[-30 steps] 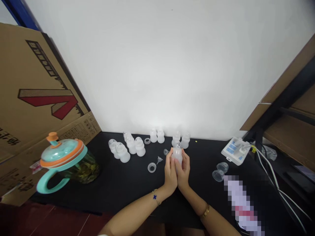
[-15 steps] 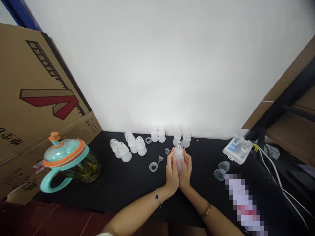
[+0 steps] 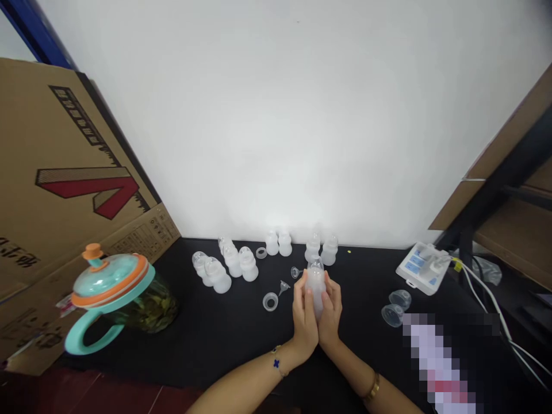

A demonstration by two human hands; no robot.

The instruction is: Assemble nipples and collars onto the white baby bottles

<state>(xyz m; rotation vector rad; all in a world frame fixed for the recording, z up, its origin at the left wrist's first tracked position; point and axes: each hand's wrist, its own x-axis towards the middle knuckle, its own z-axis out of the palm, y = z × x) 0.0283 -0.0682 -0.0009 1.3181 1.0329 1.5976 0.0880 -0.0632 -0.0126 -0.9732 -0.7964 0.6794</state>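
Note:
My left hand (image 3: 304, 313) and my right hand (image 3: 331, 310) are wrapped together round a milky-white baby bottle (image 3: 316, 287) with a clear domed cap on top. It stands upright between my palms, with the thumbs on its near side. Just left of the hands lie a clear teat (image 3: 295, 272), a second teat (image 3: 283, 287) and a white screw ring (image 3: 270, 301). Behind the hands stand two capped bottles (image 3: 330, 250). Another pair of bottles (image 3: 284, 244) is by the wall, beside a second ring (image 3: 261, 252).
Several capped bottles (image 3: 218, 276) stand in a group at left. A large teapot (image 3: 146, 305) with a turquoise handle stands near a cardboard box (image 3: 86, 172). On the right are two clear caps (image 3: 392, 315), a white power strip (image 3: 422, 267) and cables (image 3: 487, 305).
The view has tilted slightly, so everything sits a little lower in the picture. Both hands keep their hold on the bottle.

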